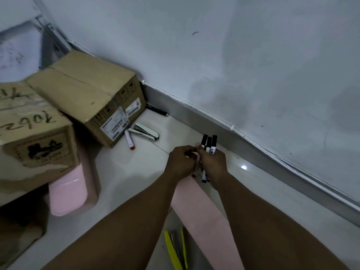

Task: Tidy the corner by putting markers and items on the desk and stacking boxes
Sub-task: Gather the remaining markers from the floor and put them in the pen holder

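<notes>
**Markers bunched in your right hand, more waiting by the box**

Markers [209,146] are standing up out of your right hand [213,164], whose fingers are curling around the bundle; three black caps are poking out above your knuckles and some ends are hanging below. Your left hand [180,162] is pressing in against the bundle with curled fingers, apparently pinching one marker into it, though the exact grip is hidden.

You are working over the floor [124,172], just right of the cardboard box [87,94]. A red-tipped marker [129,140] and a white stapler [147,131] are lying touching or nearly touching that box's front corner, and a black marker [156,110] is lying behind the box against the skirting.

You are likely risking a spill: the bundle is looking uneven, so reaching for another marker with the left hand could let a loose one slide out the bottom. The black marker behind the box is also easy to miss in the dim light. A second box [33,137], left of the first, is sitting tilted on something pink [66,193], so bumping it could topple it.
</notes>
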